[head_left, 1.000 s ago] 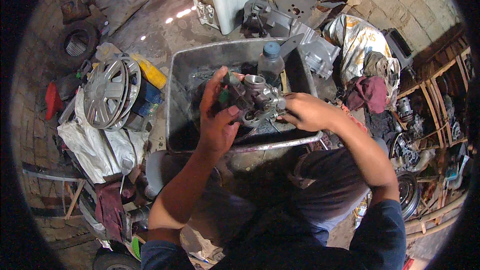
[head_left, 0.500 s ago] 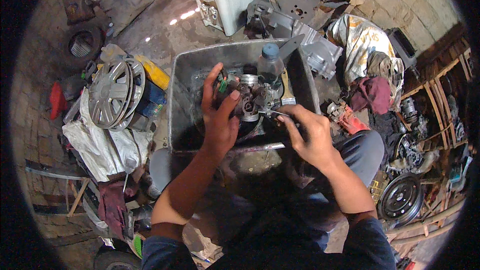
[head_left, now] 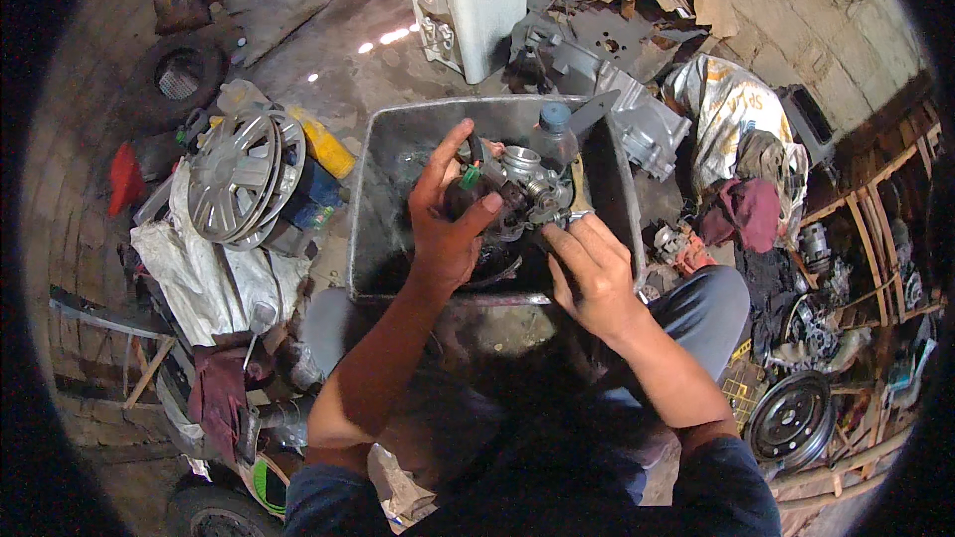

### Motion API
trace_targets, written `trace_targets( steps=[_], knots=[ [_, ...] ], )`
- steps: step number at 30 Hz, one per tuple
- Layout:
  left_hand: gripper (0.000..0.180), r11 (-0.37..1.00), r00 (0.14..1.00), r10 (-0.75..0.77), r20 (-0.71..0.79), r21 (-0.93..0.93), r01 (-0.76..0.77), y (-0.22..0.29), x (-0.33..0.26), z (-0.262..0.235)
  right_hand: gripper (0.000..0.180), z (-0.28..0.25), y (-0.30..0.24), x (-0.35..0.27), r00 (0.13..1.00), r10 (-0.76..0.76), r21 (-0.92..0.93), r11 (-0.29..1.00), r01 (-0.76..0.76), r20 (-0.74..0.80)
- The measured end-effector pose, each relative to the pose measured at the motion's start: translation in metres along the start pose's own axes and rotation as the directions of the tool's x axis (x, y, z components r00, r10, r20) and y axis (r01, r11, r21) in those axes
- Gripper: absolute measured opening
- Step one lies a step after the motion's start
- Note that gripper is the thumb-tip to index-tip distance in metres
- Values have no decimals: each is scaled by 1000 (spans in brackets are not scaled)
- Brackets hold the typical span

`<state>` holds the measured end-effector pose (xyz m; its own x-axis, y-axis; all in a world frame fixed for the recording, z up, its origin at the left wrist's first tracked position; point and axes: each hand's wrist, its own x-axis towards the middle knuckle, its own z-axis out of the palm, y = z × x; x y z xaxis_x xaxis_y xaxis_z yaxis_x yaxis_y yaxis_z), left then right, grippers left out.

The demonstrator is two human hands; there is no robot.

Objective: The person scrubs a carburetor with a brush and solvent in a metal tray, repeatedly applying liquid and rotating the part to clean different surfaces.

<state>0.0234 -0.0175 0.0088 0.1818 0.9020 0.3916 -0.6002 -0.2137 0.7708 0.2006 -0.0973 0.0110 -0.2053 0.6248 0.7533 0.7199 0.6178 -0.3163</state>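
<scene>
My left hand (head_left: 445, 224) is wrapped around the near left side of a metal throttle body (head_left: 521, 165), its index finger stretched upward and its thumb across the front. The throttle body has a round silver bore, a dark housing and a green part by my fingers. It is held over a grey plastic tub (head_left: 362, 189). At its lower right, my right hand (head_left: 595, 278) has its fingers curled in against the part; what they pinch is hidden. A paintbrush (head_left: 579, 182) and a clear bottle with a blue cap (head_left: 554, 121) stand in the tub just beyond.
A grey metal housing (head_left: 647, 129) lies right of the tub. A white cooler box (head_left: 468, 10) stands behind it. Stacked wheel covers (head_left: 234, 179) and a white sack (head_left: 209, 264) are at the left. My knees flank the tub; a black steel wheel (head_left: 791, 420) lies lower right.
The throttle body has tipped, so its round bore now shows from above. My right hand has shifted slightly left and down; the thin metal tool at its fingertips no longer shows. The view has shifted a little.
</scene>
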Motion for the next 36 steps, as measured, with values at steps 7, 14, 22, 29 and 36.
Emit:
trace_targets(
  steps=[7, 14, 22, 29, 36],
  knots=[
    [77, 1000, 999, 31, 11, -1, -31, -4, 0, 3, 24, -1, 3, 2, 997, 46, 63, 997, -42, -62],
    [79, 997, 998, 60, -16, 46, -59, -11, 2, 1, 30, -3, 2, 1, 985, 164, 126, 980, -156, -59],
    [82, 998, 998, 64, -21, -17, -64, -18, 0, -5, 11, -14, -6, 4, 950, 309, 228, 929, -291, -46],
    [81, 999, 999, 48, -19, -26, -48, -5, 0, 3, 14, -24, 15, -15, 827, 468, 348, 866, -358, -311],
    [83, 995, 998, -6, -55, 99, 12, 3, -3, 10, 29, -11, 24, -10, 615, 787, 744, 440, -503, -49]
  ],
)
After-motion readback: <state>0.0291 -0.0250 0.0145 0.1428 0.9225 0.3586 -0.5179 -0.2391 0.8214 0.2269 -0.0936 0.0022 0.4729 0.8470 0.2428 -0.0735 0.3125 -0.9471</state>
